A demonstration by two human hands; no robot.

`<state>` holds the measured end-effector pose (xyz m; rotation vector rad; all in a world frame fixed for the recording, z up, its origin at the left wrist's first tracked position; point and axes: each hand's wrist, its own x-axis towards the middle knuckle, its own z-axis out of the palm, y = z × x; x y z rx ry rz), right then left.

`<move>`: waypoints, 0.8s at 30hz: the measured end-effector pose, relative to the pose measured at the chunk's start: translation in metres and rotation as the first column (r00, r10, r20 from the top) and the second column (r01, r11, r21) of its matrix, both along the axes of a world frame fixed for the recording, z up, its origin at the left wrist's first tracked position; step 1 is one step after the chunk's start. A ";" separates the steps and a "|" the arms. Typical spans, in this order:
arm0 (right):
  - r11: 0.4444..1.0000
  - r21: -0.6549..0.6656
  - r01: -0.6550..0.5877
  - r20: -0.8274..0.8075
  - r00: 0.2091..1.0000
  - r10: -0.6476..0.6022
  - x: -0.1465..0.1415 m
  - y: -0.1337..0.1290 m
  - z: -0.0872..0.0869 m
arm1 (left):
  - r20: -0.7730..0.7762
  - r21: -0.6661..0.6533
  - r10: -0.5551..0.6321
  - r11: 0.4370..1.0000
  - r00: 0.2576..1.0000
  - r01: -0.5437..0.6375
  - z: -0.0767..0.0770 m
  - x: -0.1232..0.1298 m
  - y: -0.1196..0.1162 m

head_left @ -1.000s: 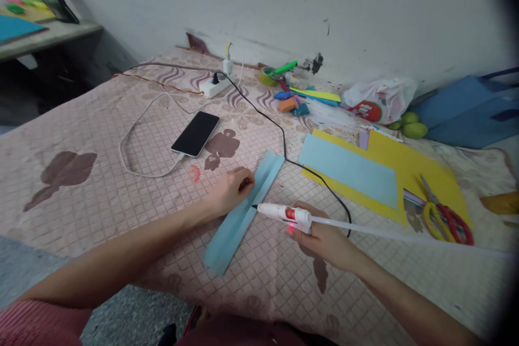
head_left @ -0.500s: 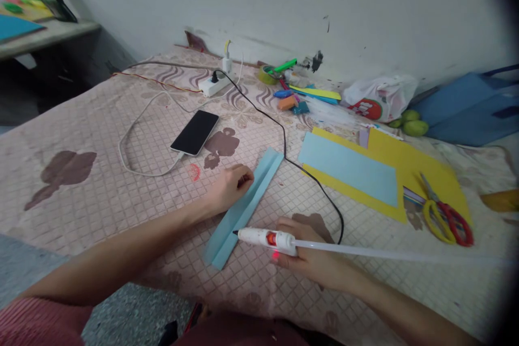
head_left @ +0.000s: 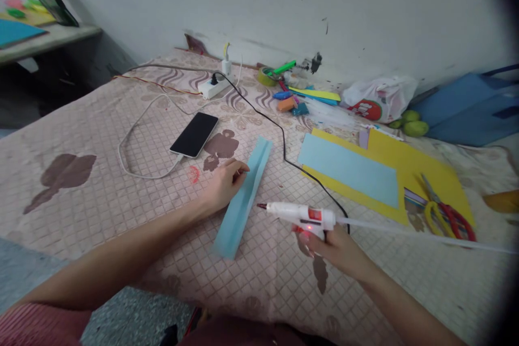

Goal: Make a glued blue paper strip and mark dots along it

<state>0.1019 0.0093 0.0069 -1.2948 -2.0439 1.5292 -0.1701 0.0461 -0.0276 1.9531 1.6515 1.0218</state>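
Observation:
A folded light-blue paper strip (head_left: pixel 242 200) lies slantwise on the cloth. My left hand (head_left: pixel 227 181) is closed at its left edge, with the fingers curled and the thumb side over the paper. My right hand (head_left: pixel 328 246) wraps round the grip of a white hot glue gun (head_left: pixel 298 215), held to the right of the strip. Its dark nozzle points left and stands apart from the paper. A long glue stick (head_left: pixel 401 231) sticks out from the gun's back, and a red light glows on its side.
Behind the strip are a phone (head_left: pixel 194 134) on a white cable and a power strip (head_left: pixel 213 88). A black cord (head_left: pixel 284 138) runs to the glue gun. At right are a light-blue sheet (head_left: pixel 351 170), yellow paper (head_left: pixel 430 173) and scissors (head_left: pixel 446 221). A plastic bag (head_left: pixel 381 98) stands by the wall.
The glue gun has lifted off the strip and moved right and away. The strip has turned a little, its far end swinging left, with my left hand still at it.

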 end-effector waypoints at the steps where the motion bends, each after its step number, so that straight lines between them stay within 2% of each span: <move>1: 0.996 -0.075 0.040 -0.036 0.998 -0.043 0.002 0.002 -0.003 | -0.003 0.002 0.004 1.000 1.000 -0.004 0.000 0.000 0.000; 6: 0.942 -0.267 0.204 -0.223 0.938 -0.266 0.002 0.013 -0.018 | 0.011 0.027 -0.012 1.000 1.000 0.012 0.001 -0.004 0.002; 10: 0.907 -0.341 0.248 -0.385 0.844 -0.375 -0.003 0.020 -0.028 | -0.015 0.074 -0.021 0.997 1.000 0.022 0.001 -0.008 0.002; 17: 0.887 -0.407 0.219 -0.531 0.733 -0.425 -0.004 0.025 -0.033 | -0.029 0.058 -0.034 0.998 0.999 0.036 0.001 -0.007 0.002; 21: 0.899 -0.395 0.188 -0.556 0.731 -0.397 -0.003 0.025 -0.033 | -0.031 0.047 -0.032 0.998 0.999 0.034 0.000 -0.007 0.002; 24: 0.887 -0.405 0.223 -0.534 0.729 -0.427 -0.003 0.025 -0.033 | -0.035 0.046 -0.028 0.999 0.999 0.029 0.000 -0.007 0.003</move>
